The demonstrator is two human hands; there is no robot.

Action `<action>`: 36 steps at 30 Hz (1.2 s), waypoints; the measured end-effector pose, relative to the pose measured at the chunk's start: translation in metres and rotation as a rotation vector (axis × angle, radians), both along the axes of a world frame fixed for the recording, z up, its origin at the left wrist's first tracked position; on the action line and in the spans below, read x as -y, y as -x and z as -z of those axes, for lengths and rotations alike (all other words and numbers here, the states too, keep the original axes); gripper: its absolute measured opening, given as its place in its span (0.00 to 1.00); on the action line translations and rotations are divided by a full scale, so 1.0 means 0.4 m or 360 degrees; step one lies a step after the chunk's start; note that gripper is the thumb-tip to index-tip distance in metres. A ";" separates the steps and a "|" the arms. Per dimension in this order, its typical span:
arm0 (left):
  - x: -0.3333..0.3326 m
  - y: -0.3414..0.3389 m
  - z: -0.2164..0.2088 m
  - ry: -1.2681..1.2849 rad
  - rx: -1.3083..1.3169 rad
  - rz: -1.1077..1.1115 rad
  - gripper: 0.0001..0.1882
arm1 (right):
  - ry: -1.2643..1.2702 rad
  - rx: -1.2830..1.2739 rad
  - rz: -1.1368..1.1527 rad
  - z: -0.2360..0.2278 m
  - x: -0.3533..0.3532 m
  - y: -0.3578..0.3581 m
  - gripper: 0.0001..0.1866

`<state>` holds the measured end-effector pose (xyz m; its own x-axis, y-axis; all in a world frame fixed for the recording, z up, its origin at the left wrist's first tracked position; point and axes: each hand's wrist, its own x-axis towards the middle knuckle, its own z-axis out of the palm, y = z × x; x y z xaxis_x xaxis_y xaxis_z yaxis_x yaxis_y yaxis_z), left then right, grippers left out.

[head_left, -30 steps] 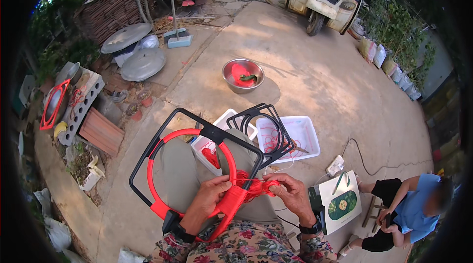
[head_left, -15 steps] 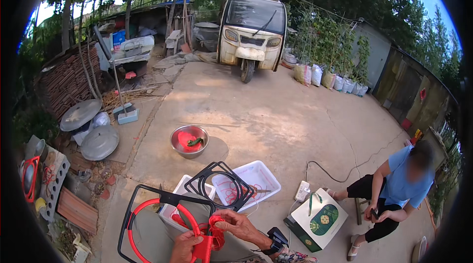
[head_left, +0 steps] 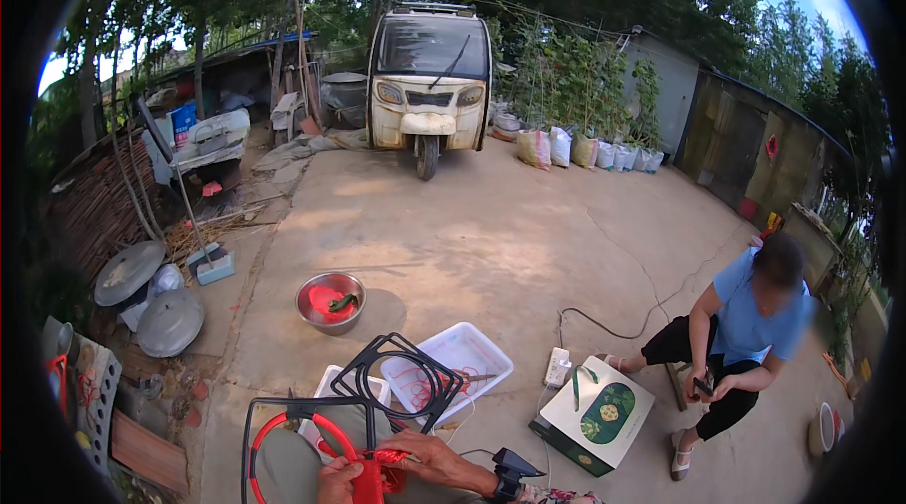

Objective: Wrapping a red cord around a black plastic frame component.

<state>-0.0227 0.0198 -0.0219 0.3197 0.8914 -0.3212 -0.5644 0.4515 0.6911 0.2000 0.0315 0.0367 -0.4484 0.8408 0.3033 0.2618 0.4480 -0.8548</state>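
Observation:
Low in the head view, a black frame [head_left: 251, 443] with a ring partly covered in red [head_left: 332, 430] stands over my lap. My left hand [head_left: 338, 482] is closed around its red lower part. My right hand [head_left: 442, 462] pinches red cord [head_left: 389, 458] against the frame's right side, just beside the left hand; the fingertips are partly hidden. A second black frame with a bare ring [head_left: 361, 360] rests in front, across a white bin [head_left: 327, 379] and a white tray [head_left: 493, 360] holding loose red cord and what looks like scissors.
A steel bowl [head_left: 304, 308] holds red plastic and green vegetables. At right, a gift bag [head_left: 618, 452] stands by a power strip [head_left: 558, 367], and a seated person [head_left: 755, 315] holds a phone. A three-wheeled vehicle [head_left: 430, 117] is parked behind; lids [head_left: 170, 323] lie left.
The view has turned, so the surroundings appear farther left. My right hand has brought the bunched red cord down against the frame; the left keeps its hold.

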 end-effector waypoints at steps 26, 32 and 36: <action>0.030 0.017 -0.028 0.0113 0.0062 -0.0367 0.08 | 0.1504 -0.1703 -0.0046 0.128 -0.077 0.059 0.13; 0.034 0.018 -0.001 0.0182 -0.0018 -0.0366 0.09 | 0.1517 -0.1819 -0.0236 0.149 -0.064 0.052 0.19; 0.029 0.008 -0.014 0.0215 0.0003 -0.0368 0.09 | 0.1760 -0.1691 -0.0160 0.164 -0.088 0.039 0.17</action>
<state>-0.0259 0.0083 -0.0163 0.1131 0.8900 -0.4418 -0.6644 0.3984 0.6324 0.1842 0.0667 -0.0290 -0.5029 0.8343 -0.2259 -0.6566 -0.5387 -0.5279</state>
